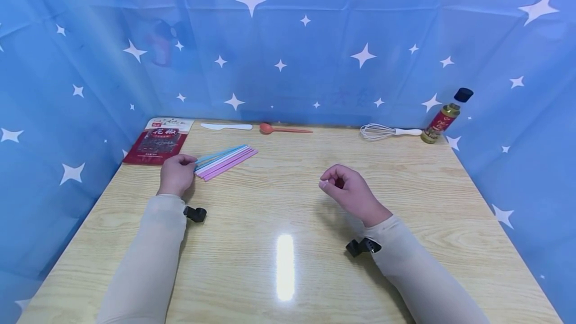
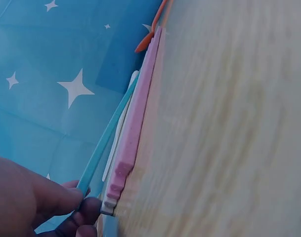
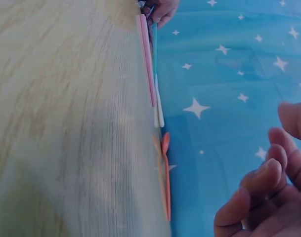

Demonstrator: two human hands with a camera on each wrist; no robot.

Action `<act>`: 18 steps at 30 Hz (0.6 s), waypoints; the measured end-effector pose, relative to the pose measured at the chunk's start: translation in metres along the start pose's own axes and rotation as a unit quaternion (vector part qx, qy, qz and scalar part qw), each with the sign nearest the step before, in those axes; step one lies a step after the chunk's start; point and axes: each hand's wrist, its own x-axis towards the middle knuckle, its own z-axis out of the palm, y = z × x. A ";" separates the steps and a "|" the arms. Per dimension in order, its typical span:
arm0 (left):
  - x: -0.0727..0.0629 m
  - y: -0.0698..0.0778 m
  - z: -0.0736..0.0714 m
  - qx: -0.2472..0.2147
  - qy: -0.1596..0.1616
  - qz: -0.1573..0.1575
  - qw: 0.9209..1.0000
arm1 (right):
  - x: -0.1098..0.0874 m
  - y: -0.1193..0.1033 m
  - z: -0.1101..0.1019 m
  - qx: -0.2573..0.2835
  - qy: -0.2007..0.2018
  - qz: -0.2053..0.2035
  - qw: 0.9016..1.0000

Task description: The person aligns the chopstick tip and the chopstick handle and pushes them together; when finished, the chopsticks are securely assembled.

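Note:
My left hand (image 1: 176, 174) is at the near end of a row of coloured chopsticks (image 1: 230, 164), pink, white and blue, lying side by side on the table. In the left wrist view its thumb and fingers pinch the end of a light-blue chopstick (image 2: 105, 136), which is tilted up off the others. Beside that hand lies a red spice packet (image 1: 157, 141) with a clear window. My right hand (image 1: 352, 193) hovers over the middle right of the table, fingers loosely curled around nothing; the right wrist view shows it likewise holding nothing.
Along the back edge lie a white knife (image 1: 226, 126), an orange-red spoon (image 1: 288, 130) and a whisk (image 1: 389, 132) with a white handle. An oil bottle (image 1: 441, 123) with a black cap stands at the back right corner. A blue starred curtain (image 1: 306, 39) encloses the table's back and sides.

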 end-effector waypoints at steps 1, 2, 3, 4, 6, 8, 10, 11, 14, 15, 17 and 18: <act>0.001 -0.001 0.000 0.004 -0.002 0.000 1.000 | 0.000 0.000 0.000 0.000 -0.001 0.000 1.000; 0.001 -0.001 0.000 0.008 -0.002 0.001 1.000 | 0.000 -0.001 0.000 -0.001 -0.002 0.001 1.000; 0.002 -0.001 0.000 0.011 -0.003 0.000 1.000 | 0.000 -0.001 0.000 -0.002 -0.002 0.001 1.000; 0.003 -0.002 0.001 0.014 -0.004 0.001 1.000 | 0.000 -0.001 0.000 -0.003 -0.002 0.002 1.000; 0.003 -0.002 0.001 0.018 -0.004 -0.001 1.000 | 0.000 -0.002 0.000 -0.006 -0.001 0.003 1.000; 0.003 -0.001 0.000 0.020 -0.006 -0.003 1.000 | 0.000 -0.002 0.000 -0.007 -0.001 0.003 1.000; 0.002 -0.001 -0.001 0.022 -0.009 -0.007 1.000 | 0.000 -0.002 0.000 -0.006 -0.001 0.003 1.000; 0.002 0.000 -0.001 0.023 -0.010 -0.009 1.000 | 0.000 -0.002 0.000 -0.006 -0.001 0.003 1.000; 0.000 0.001 -0.001 0.025 -0.013 -0.013 0.999 | 0.001 -0.003 0.000 -0.006 -0.002 0.003 1.000; 0.000 0.001 -0.001 0.025 -0.014 -0.016 0.999 | 0.001 -0.003 0.000 -0.007 -0.002 0.003 1.000; 0.000 0.000 -0.001 0.023 -0.015 -0.016 0.999 | 0.001 -0.003 0.000 -0.008 -0.002 0.003 1.000; 0.001 0.000 -0.001 0.023 -0.017 -0.015 0.999 | 0.001 -0.003 0.000 -0.008 -0.002 0.003 1.000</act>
